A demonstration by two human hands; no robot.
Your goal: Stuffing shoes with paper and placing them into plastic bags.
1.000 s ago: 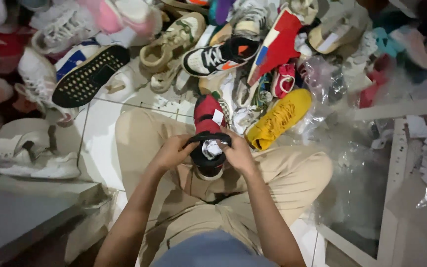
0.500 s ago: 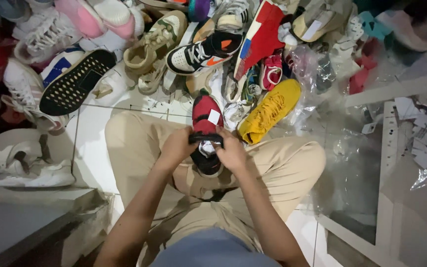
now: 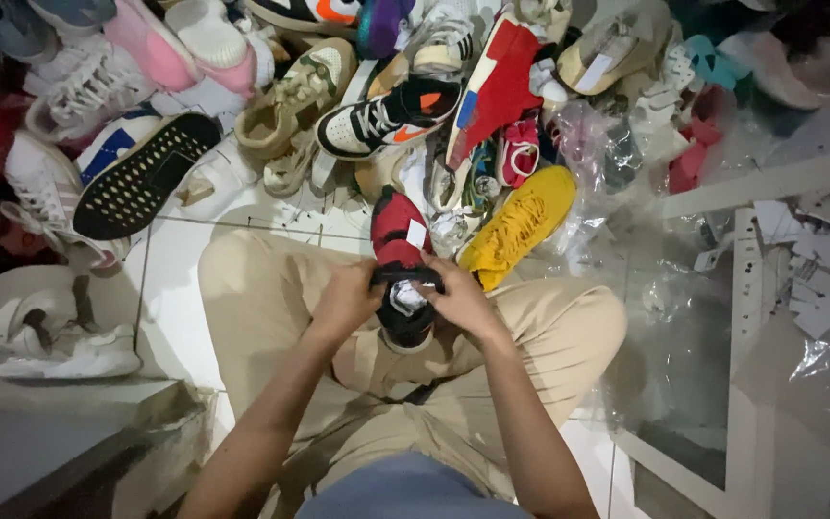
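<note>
— What's going on down there, closest to us?

— The person sits cross-legged on the floor (image 3: 175, 317) in tan trousers. Both hands meet over a red and black sneaker (image 3: 401, 264) resting on the lap, toe pointing away. The left hand (image 3: 346, 300) grips its near side, fingers clenched around the collar; the right hand (image 3: 461, 300) does the same opposite, fingers pressing at the crumpled white paper (image 3: 405, 298) in the opening.

— So which step would you call it?

— Working that paper at the shoe's mouth, I'd judge. Any further move calls for one hand steadying the heel while the other handles the wad.

— And beyond the knees?

— A yellow sneaker (image 3: 516, 226) lies just past the right knee, touching the heap. Further on, a black and white high-top with orange marks (image 3: 386, 117), a tan shoe (image 3: 290, 106), a black-soled shoe turned sideways (image 3: 141, 173), pink ones at the back.

— The room?

— White tiled floor, dim light, clear plastic bags (image 3: 665, 288) and paper scraps (image 3: 809, 269) to the right, white sneakers (image 3: 40, 346) to the left.
</note>
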